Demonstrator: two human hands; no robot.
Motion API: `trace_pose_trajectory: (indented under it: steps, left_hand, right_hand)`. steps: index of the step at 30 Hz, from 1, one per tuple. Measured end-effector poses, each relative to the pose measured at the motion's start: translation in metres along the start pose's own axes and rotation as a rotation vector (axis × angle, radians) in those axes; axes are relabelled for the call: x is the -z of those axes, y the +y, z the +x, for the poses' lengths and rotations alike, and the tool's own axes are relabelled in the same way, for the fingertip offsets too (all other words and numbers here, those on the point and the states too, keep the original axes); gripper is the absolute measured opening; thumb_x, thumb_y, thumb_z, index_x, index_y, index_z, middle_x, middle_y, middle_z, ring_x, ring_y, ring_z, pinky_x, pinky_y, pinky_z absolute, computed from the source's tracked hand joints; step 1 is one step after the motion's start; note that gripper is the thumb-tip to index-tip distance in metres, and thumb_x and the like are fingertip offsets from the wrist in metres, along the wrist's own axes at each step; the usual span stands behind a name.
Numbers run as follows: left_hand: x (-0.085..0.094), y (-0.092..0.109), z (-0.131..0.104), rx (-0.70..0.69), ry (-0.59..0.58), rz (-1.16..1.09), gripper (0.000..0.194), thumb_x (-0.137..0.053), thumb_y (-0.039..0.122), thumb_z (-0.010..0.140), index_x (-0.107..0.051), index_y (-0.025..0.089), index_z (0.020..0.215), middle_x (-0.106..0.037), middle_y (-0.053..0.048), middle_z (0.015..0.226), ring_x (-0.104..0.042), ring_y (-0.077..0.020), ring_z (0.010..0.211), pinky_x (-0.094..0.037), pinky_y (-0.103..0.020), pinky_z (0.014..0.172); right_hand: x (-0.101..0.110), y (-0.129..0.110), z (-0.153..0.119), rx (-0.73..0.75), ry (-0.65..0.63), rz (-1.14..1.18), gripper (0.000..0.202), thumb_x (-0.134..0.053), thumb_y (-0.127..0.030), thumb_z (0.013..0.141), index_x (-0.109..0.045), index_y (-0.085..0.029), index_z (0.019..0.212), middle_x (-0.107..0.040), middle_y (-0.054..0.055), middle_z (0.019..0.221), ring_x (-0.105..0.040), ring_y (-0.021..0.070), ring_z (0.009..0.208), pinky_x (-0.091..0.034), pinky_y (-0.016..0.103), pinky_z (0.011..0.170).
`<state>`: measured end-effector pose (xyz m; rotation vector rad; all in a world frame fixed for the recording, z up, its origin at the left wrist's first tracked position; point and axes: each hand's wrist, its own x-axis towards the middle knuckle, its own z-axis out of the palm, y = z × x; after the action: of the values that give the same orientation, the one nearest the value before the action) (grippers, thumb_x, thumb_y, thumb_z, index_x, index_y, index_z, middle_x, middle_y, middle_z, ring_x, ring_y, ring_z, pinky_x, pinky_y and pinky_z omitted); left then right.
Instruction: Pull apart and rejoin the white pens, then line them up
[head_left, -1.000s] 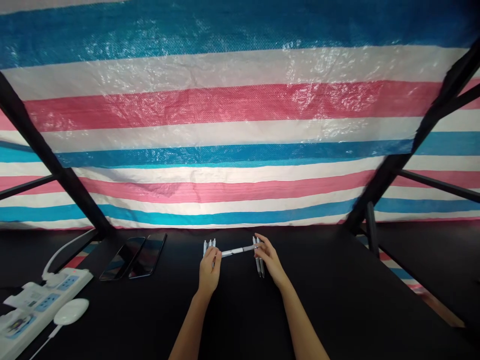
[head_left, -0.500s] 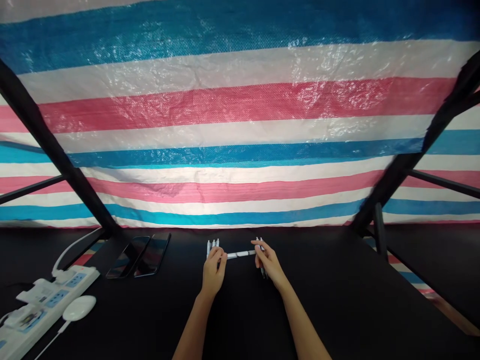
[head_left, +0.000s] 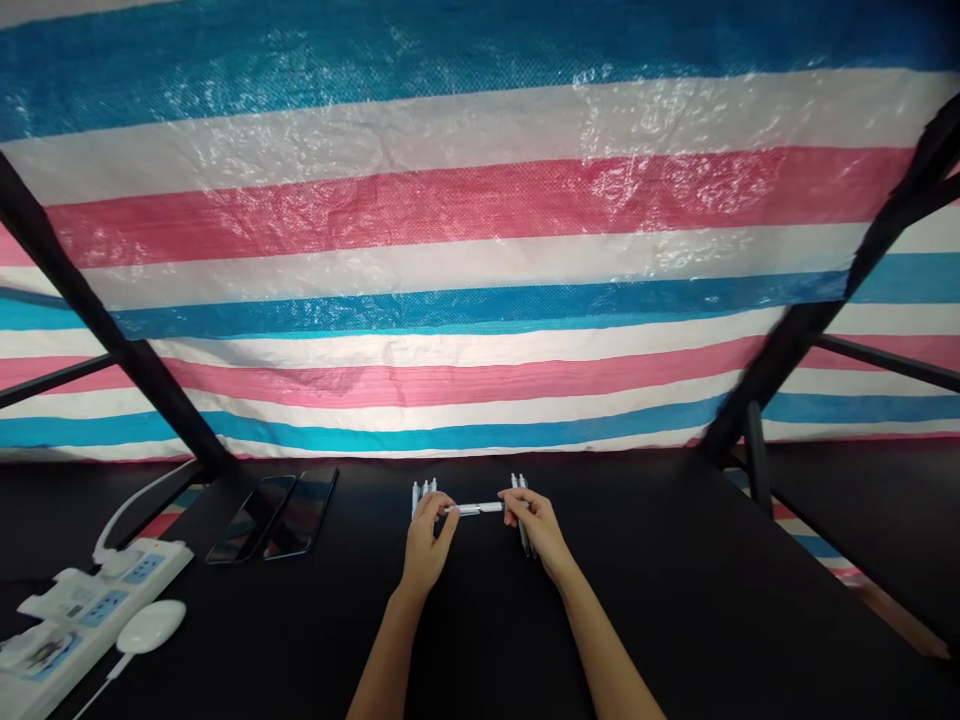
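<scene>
A white pen (head_left: 480,508) lies level between my two hands above the black table. My left hand (head_left: 431,535) pinches its left end between thumb and fingers. At its right end, my right hand (head_left: 532,520) has thumb and fingertips closed on it. Several white pens (head_left: 424,489) stick out beyond my left hand, their lower parts hidden by it. More pens (head_left: 523,540) lie side by side under my right hand, partly covered by the fingers.
Two dark phones (head_left: 251,518) rest on the black table (head_left: 480,640) at the left. Nearer sit a white power strip (head_left: 97,610) with plugs and a white round device (head_left: 151,627) on a cable. Black frame bars (head_left: 169,400) and a striped sheet (head_left: 480,200) stand behind.
My right hand's fingers have closed in on the pen's right end. The pen is now nearly level. The view has shifted slightly, with the objects at left a little further left.
</scene>
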<state>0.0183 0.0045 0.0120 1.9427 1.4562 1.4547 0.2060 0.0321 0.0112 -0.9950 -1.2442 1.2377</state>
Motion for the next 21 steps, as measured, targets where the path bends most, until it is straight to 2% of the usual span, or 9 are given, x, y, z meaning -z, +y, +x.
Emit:
trace_pose_trajectory:
  steps: [2, 4, 10, 17, 21]
  left_hand:
    - [-0.0015, -0.0013, -0.0005, 0.001, -0.005, 0.006, 0.017, -0.048, 0.033, 0.085, -0.058, 0.02, 0.091, -0.059, -0.005, 0.09, -0.057, -0.0165, 0.079, -0.046, -0.03, 0.07]
    - [-0.0029, -0.002, -0.0011, 0.014, -0.007, 0.009, 0.017, -0.049, 0.033, 0.084, -0.058, 0.021, 0.092, -0.059, -0.005, 0.092, -0.057, -0.0158, 0.078, -0.047, -0.029, 0.069]
    - [-0.0014, -0.0002, -0.0016, 0.026, -0.061, 0.014, 0.025, -0.043, 0.035, 0.087, -0.058, 0.019, 0.075, -0.059, -0.005, 0.088, -0.056, -0.0162, 0.078, -0.046, -0.028, 0.067]
    - [-0.0006, 0.0008, -0.0017, 0.009, -0.024, 0.004, 0.036, -0.043, 0.036, 0.088, -0.057, 0.017, 0.061, -0.061, -0.006, 0.079, -0.059, -0.0174, 0.078, -0.046, -0.03, 0.075]
    - [-0.0007, 0.0008, -0.0013, 0.047, -0.017, -0.009, 0.042, -0.04, 0.037, 0.089, -0.056, 0.017, 0.056, -0.061, -0.006, 0.075, -0.058, -0.0171, 0.074, -0.046, -0.03, 0.071]
  right_hand:
    - [0.0018, -0.0022, -0.0005, 0.0, 0.04, 0.023, 0.042, -0.066, -0.055, 0.069, -0.069, -0.014, 0.08, -0.056, 0.0, 0.051, -0.048, 0.0123, 0.049, -0.039, 0.026, 0.052]
    - [0.0033, -0.0042, -0.0016, -0.001, 0.058, 0.036, 0.043, -0.066, -0.054, 0.068, -0.07, -0.014, 0.081, -0.056, 0.001, 0.051, -0.048, 0.0124, 0.049, -0.039, 0.026, 0.052]
    - [0.0025, -0.0071, -0.0043, -0.021, 0.024, 0.041, 0.04, -0.066, -0.053, 0.069, -0.07, -0.014, 0.081, -0.055, 0.0, 0.05, -0.049, 0.0122, 0.049, -0.04, 0.026, 0.055]
    - [0.0032, -0.0081, -0.0054, -0.031, -0.017, 0.008, 0.041, -0.065, -0.053, 0.07, -0.07, -0.015, 0.085, -0.054, -0.001, 0.049, -0.05, 0.0128, 0.049, -0.042, 0.027, 0.057]
    - [0.0037, -0.007, -0.0053, -0.01, -0.04, 0.018, 0.039, -0.067, -0.051, 0.069, -0.069, -0.017, 0.087, -0.055, -0.001, 0.052, -0.051, 0.013, 0.052, -0.041, 0.027, 0.057]
